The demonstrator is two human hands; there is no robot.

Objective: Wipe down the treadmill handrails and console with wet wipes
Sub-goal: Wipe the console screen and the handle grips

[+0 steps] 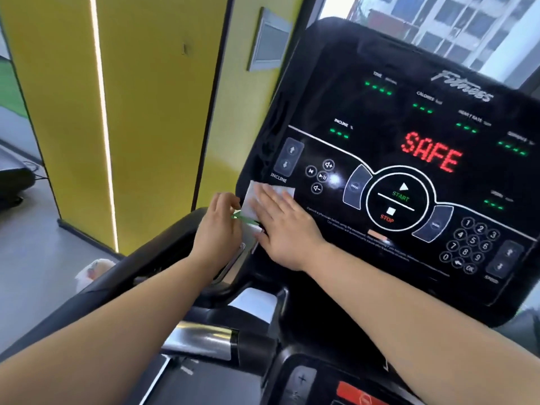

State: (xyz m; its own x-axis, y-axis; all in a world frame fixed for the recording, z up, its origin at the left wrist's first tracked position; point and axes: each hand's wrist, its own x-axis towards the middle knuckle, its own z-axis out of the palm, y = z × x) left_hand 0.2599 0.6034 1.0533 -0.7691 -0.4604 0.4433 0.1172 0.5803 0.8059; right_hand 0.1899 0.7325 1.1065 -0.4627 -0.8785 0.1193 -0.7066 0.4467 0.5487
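Note:
The black treadmill console (409, 127) fills the right half of the view, with red "SAFE" lit on its display. A white wet wipe (251, 198) lies flat on the console's lower left corner, below the INCLINE buttons. My right hand (280, 226) presses on the wipe with straight fingers. Beside it, at the console's left edge, my left hand (217, 229) pinches a small green-and-white wipe packet (244, 219). The black left handrail (140, 264) curves down to the lower left under my left forearm.
A yellow wall panel (155, 112) with a lit strip stands to the left. On the grey floor lies a white crumpled bag (93, 270). Part of another machine (14, 176) shows at the far left. A window (467, 24) is behind the console.

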